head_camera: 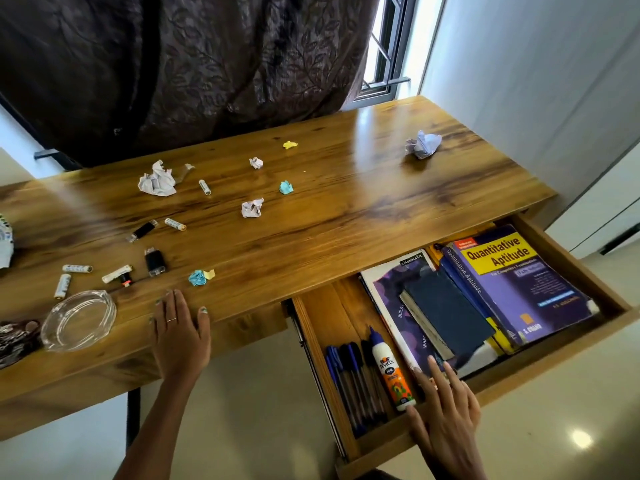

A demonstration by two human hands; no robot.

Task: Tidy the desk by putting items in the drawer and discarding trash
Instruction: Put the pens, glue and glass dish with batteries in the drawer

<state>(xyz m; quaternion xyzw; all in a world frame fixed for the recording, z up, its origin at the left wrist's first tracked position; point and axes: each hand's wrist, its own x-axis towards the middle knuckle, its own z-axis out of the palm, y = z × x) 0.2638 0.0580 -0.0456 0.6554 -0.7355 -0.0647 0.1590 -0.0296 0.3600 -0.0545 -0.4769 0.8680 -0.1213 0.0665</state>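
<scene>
The right hand (446, 410) reaches into the open drawer (568, 258) with its fingers (437, 370) straight and slightly spread, the tips over the near edge of a purple classmate notebook (391, 299) and the thumb at the base of a white Fevicol glue bottle (387, 368); it grips nothing. The left hand (180, 327) lies palm down on the front edge of the wooden desk (346, 202), fingers straight and a little apart, a ring on one of them, the thumb out to the right. Just left of the glue bottle a row of blue and black pens (346, 372) lies along the drawer's left side. On the notebook sits a dark blue book (446, 313), and to its right a "Quantitative Aptitude" book (519, 282) fills the far corner. On the desk beyond the left hand lie a blue and yellow paper wad (200, 276), two black USB drives (154, 261), several white batteries (77, 268) and a clear glass ashtray (79, 320). Farther back are crumpled white paper balls (157, 180), small blue (286, 187) and yellow scraps (290, 144), and a larger paper ball (423, 144) near the far right corner. A dark patterned curtain (194, 64) hangs behind the desk, a window (391, 46) shows at its right, and pale tile floor (249, 410) lies below.
</scene>
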